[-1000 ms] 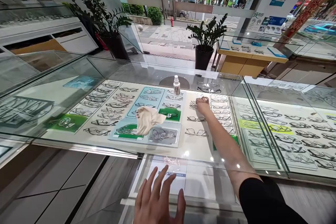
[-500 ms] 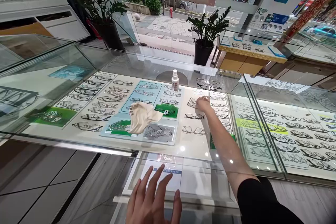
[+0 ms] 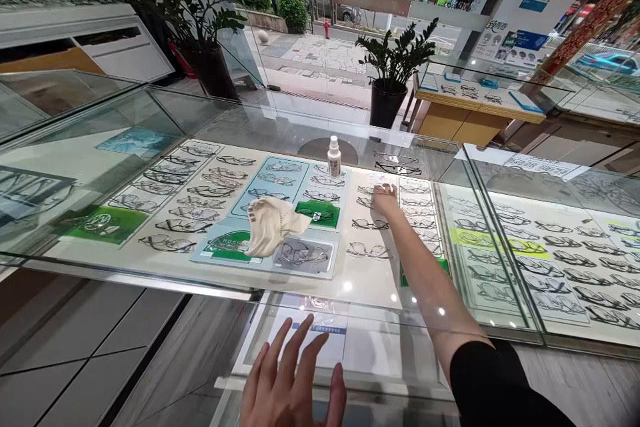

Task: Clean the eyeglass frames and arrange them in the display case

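Shop interior, glass-walled desk (image 3: pixel 370 287). Beige cloth (image 3: pixel 270 227), crumpled. Left hand (image 3: pixel 290 380): fingers apart, empty, by near edge. Eyeglasses (image 3: pixel 367 202), toward far edge: likely light, fragile, slim; best taken at bridge. Right hand (image 3: pixel 386 201): fingers curled beside them, grip unclear.

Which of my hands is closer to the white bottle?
Your right hand, just right of the bottle and slightly nearer you; your left hand is much closer to you, low in view.
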Available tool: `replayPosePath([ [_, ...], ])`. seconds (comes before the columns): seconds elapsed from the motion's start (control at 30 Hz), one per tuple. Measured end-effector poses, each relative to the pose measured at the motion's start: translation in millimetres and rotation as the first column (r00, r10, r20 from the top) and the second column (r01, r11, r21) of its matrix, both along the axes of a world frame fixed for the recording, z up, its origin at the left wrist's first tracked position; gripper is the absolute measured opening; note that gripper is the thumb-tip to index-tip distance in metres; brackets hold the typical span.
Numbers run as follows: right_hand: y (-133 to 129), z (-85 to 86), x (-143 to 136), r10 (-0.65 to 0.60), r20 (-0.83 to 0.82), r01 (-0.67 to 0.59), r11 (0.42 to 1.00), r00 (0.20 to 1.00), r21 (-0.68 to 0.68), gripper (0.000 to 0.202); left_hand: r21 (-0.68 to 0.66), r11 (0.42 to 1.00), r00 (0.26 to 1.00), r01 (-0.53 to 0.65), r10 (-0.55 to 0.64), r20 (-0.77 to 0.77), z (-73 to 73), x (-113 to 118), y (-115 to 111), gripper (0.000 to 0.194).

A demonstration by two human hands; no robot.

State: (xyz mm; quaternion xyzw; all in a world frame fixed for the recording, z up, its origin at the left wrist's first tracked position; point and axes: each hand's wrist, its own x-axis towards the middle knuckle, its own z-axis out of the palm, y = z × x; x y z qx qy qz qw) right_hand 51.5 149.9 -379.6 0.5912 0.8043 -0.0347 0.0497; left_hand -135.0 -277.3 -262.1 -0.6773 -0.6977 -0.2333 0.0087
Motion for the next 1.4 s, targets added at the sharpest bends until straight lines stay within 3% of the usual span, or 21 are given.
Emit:
replayPosePath([
  [0.2,-6.4,7.3,-6.0,-0.008,-0.013,0.008,1.000,1.000,-0.003,0.041,0.047,0.999,1.000,0.010,-0.010,-0.005,-5.3,-2.9,1.1,0.030],
  [0.33,-32.0,21.4,-28.0,0.071,-0.058,-0.070,0.997,0.996,0.028,0.052,0.069,0.997,0.998,0.039,-0.036,-0.042,-1.6,-3.4,3.9,0.032],
  [0.47,-85.4,38.8,-64.5,0.236,-0.097,-0.228,0.969,0.967,0.094,0.055,0.093,0.996,0.999,0.012,-0.009,-0.037,3.6,0.8,7.7,0.030],
  [0.57,-138.4,45.5,-84.6,0.389,-0.115,-0.370,0.916,0.914,0.157,0.050,0.098,0.995,0.997,0.031,-0.024,-0.073,7.2,2.2,8.8,0.030],
  [0.7,-204.4,42.7,-87.9,0.498,-0.141,-0.481,0.865,0.856,0.142,0.038,0.142,0.989,0.995,0.051,-0.038,-0.093,11.5,2.9,6.9,0.029],
  [0.77,-220.1,39.7,-79.4,0.492,-0.149,-0.484,0.871,0.858,0.087,0.031,0.146,0.988,0.996,0.045,-0.033,-0.085,12.7,4.0,4.6,0.027],
  [0.87,-205.3,37.8,-56.9,0.397,-0.129,-0.392,0.918,0.909,0.062,0.029,0.135,0.990,0.997,0.040,-0.031,-0.071,12.2,5.2,0.2,0.027],
  [0.97,-156.5,36.9,-30.5,0.191,-0.101,-0.183,0.979,0.976,0.085,0.037,0.120,0.992,0.998,0.035,-0.029,-0.047,10.0,5.4,-3.8,0.027],
  [1.07,-108.6,30.8,-9.8,0.063,-0.090,-0.056,0.995,0.994,0.079,0.041,0.104,0.994,1.000,0.018,-0.017,-0.013,8.5,5.6,-6.0,0.026],
  [1.2,-76.3,14.7,3.1,0.006,-0.079,-0.004,0.999,0.997,0.037,0.038,0.098,0.995,1.000,0.012,-0.013,0.003,8.5,6.1,-6.0,0.025],
  [1.3,-66.4,4.0,6.5,0.006,-0.064,-0.005,1.000,0.998,0.017,0.030,0.093,0.996,1.000,0.014,-0.014,-0.001,8.9,6.3,-5.2,0.025],
  [1.4,-60.2,-1.7,9.4,0.030,-0.053,-0.029,0.999,0.998,0.012,0.036,0.087,0.996,1.000,0.014,-0.014,-0.004,9.2,6.7,-4.3,0.026],
])
